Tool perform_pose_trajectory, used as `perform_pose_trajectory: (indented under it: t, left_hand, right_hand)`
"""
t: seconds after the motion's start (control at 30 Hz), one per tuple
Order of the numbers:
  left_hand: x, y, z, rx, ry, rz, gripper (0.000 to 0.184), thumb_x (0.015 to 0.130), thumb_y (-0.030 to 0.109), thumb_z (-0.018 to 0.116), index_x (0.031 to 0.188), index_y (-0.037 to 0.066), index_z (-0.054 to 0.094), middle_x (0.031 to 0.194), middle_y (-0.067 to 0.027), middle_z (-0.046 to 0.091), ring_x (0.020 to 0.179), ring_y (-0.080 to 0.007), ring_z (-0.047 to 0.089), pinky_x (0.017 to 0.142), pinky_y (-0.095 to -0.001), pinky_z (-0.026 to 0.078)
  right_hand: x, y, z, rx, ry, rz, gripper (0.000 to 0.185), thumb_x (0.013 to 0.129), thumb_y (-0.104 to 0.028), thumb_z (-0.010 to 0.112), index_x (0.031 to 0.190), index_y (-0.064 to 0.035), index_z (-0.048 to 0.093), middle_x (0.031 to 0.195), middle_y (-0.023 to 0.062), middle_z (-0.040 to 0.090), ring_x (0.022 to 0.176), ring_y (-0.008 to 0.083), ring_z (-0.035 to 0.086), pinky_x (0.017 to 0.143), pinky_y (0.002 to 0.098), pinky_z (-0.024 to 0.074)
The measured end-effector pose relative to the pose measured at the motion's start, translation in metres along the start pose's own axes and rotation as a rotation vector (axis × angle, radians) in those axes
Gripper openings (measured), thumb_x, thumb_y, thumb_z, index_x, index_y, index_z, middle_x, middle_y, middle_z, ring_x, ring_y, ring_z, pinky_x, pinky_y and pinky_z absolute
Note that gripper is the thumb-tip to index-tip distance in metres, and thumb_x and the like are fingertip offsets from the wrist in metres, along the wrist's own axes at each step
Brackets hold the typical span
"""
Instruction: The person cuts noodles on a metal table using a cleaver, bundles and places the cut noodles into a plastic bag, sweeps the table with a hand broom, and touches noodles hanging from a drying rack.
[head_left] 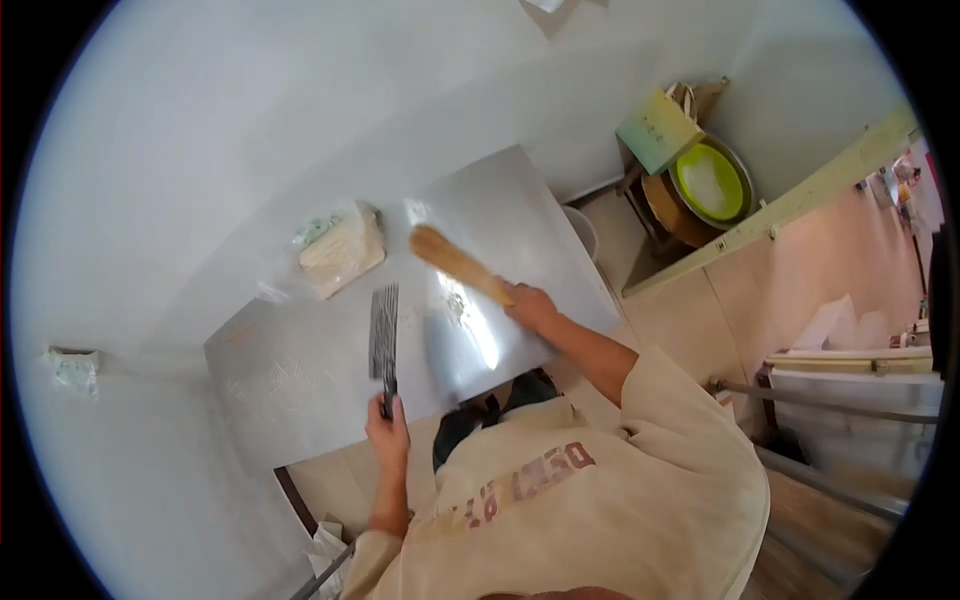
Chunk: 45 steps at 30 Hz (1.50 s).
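My left hand (388,425) is closed around the black handle of a flat tool with a rectangular, dark-striped blade (384,332). Its blade points away from me over the metal table (300,400); whether it touches the top I cannot tell. My right hand (530,305) grips the narrow end of a long wooden paddle-shaped tool (450,258). The wide, rounded end of the wood reaches left across the table, slightly blurred. Beyond the striped blade, a clear plastic bag with a pale block-like stack inside (345,250) lies near the wall.
Small crumbs (457,312) lie on the shiny tabletop. A white bin (582,232) stands past its right edge. Farther right, a green basin (712,182) sits beside a yellow-green box (660,130). A low partition (770,215) and metal rails (830,400) run along my right.
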<state>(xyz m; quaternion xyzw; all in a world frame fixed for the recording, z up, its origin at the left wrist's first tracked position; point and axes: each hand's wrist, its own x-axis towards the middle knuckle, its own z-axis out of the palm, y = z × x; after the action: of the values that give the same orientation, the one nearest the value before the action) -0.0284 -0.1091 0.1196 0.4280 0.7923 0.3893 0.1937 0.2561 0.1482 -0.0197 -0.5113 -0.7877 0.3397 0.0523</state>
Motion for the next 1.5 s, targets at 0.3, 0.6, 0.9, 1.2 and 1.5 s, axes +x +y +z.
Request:
perform_pose_trajectory:
  t: [0.3, 0.6, 0.9, 1.2, 1.5]
  left_hand:
    - [0.183, 0.013, 0.119, 0.249, -0.241, 0.438, 0.028, 0.098, 0.030, 0.061, 0.117, 0.009, 0.062, 0.095, -0.0168, 0.072, 0.082, -0.0414, 0.068, 0.070, -0.0478, 0.054]
    - [0.318, -0.027, 0.263, 0.566, -0.466, 0.843, 0.043, 0.104, 0.040, 0.051, 0.133, 0.009, 0.056, 0.124, -0.0158, 0.068, 0.098, -0.0383, 0.070, 0.078, -0.0486, 0.056]
    - [0.361, -0.041, 0.271, 0.683, -0.356, 0.952, 0.043, 0.104, 0.033, 0.052, 0.138, 0.006, 0.052, 0.128, -0.0185, 0.062, 0.118, -0.0390, 0.058, 0.096, -0.0475, 0.049]
    - [0.150, -0.094, 0.030, 0.124, -0.465, 0.621, 0.048, 0.091, 0.007, 0.061, 0.137, 0.001, 0.051, 0.136, -0.0257, 0.054, 0.127, -0.0411, 0.052, 0.109, -0.0454, 0.042]
    - [-0.148, -0.281, -0.255, 0.403, -0.205, -0.206, 0.053, 0.084, 0.000, 0.057, 0.136, 0.004, 0.046, 0.131, -0.0221, 0.052, 0.109, -0.0388, 0.063, 0.090, -0.0485, 0.053]
  right_hand:
    - [-0.141, 0.031, -0.004, 0.464, 0.649, 0.277, 0.069, 0.090, -0.031, 0.066, 0.154, -0.0225, 0.041, 0.130, 0.0185, 0.064, 0.112, 0.0374, 0.064, 0.096, 0.0435, 0.0522]
    - [-0.216, -0.005, 0.072, 0.233, 0.373, 0.768, 0.078, 0.089, -0.040, 0.066, 0.158, -0.0297, 0.030, 0.122, 0.0198, 0.064, 0.101, 0.0404, 0.066, 0.091, 0.0497, 0.0528]
    - [-0.211, -0.160, 0.160, 0.335, 0.254, 0.643, 0.081, 0.090, -0.040, 0.064, 0.160, -0.0330, 0.023, 0.113, 0.0204, 0.064, 0.095, 0.0395, 0.065, 0.084, 0.0486, 0.0544]
    - [-0.183, -0.131, 0.141, 0.294, 0.583, 0.617, 0.066, 0.088, -0.042, 0.066, 0.146, -0.0149, 0.049, 0.106, 0.0252, 0.070, 0.094, 0.0429, 0.070, 0.079, 0.0528, 0.0559]
    - [-0.102, -0.233, 0.207, 0.204, 0.147, 0.289, 0.080, 0.092, -0.033, 0.060, 0.161, -0.0221, 0.022, 0.117, 0.0273, 0.064, 0.105, 0.0456, 0.064, 0.091, 0.0523, 0.0517]
